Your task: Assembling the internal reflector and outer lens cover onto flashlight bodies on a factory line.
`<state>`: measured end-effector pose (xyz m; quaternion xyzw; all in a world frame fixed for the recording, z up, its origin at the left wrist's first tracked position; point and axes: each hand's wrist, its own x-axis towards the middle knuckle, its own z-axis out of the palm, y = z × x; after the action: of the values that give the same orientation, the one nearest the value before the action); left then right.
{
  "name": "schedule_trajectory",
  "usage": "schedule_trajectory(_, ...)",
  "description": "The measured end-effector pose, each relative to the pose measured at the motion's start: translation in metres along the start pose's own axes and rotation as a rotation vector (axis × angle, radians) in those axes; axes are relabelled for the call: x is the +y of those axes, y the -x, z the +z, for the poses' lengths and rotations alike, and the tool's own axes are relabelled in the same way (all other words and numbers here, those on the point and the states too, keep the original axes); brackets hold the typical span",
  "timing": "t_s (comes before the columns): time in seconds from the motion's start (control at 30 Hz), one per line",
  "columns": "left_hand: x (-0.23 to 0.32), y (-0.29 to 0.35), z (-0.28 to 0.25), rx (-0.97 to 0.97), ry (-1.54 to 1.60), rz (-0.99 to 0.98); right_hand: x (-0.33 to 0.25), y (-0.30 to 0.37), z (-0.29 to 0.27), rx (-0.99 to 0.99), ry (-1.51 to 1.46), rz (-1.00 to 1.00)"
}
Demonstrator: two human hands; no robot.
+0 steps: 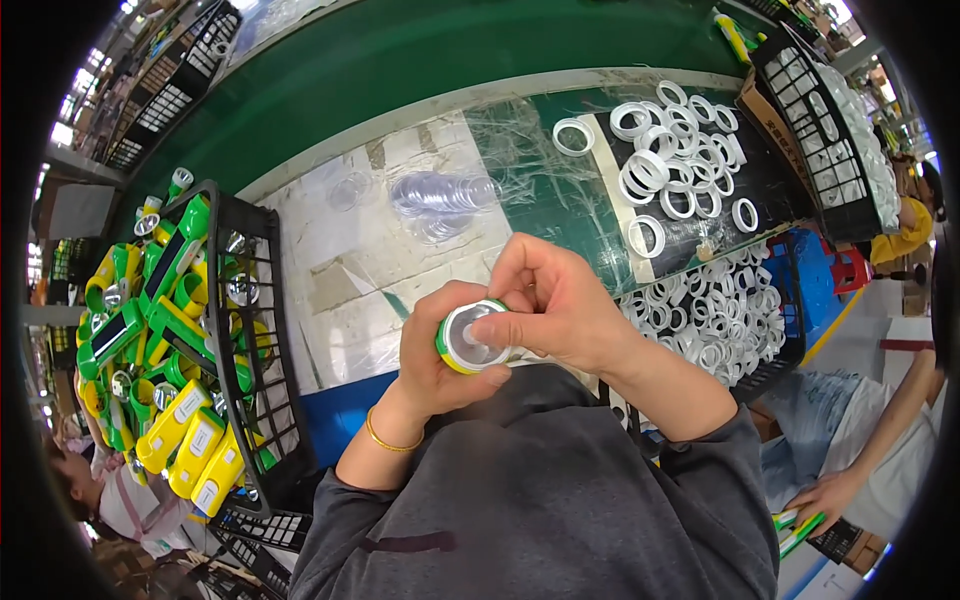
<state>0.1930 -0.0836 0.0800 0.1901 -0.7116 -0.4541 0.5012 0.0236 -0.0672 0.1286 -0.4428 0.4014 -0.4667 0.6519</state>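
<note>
A green and yellow flashlight (462,336) is held close in front of my body, its round head with a white ring facing up. My left hand (425,345) wraps around its side. My right hand (565,305) bends over it from the right, the thumb pressed on the round face and the fingers curled at the far rim. Most of the flashlight's body is hidden by my hands. Beyond them, clear round discs (445,195) lie spread in an overlapping row on the worktable (330,260).
At left, a black crate (285,350) holds several green and yellow flashlights (180,330). White rings (680,150) are piled at the far right, with more in a crate (790,310) below. Another crate (810,130) stands beyond. At right, a co-worker's hand (830,495) holds a green and white item.
</note>
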Motion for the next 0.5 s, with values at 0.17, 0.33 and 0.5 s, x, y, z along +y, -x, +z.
schedule_trajectory(0.17, 0.003, 0.001, 0.001, 0.003, -0.081, 0.015, -0.007, 0.004, 0.002, -0.028, 0.167, -0.005)
schedule_trajectory(0.33, 0.001, 0.008, -0.005, 0.119, 0.179, -0.076, -0.003, 0.019, -0.063, 0.508, 0.737, -0.143)
schedule_trajectory(0.5, -0.001, -0.001, 0.003, 0.092, 0.122, -0.099, 0.046, 0.049, -0.155, 0.732, 1.481, -0.133)
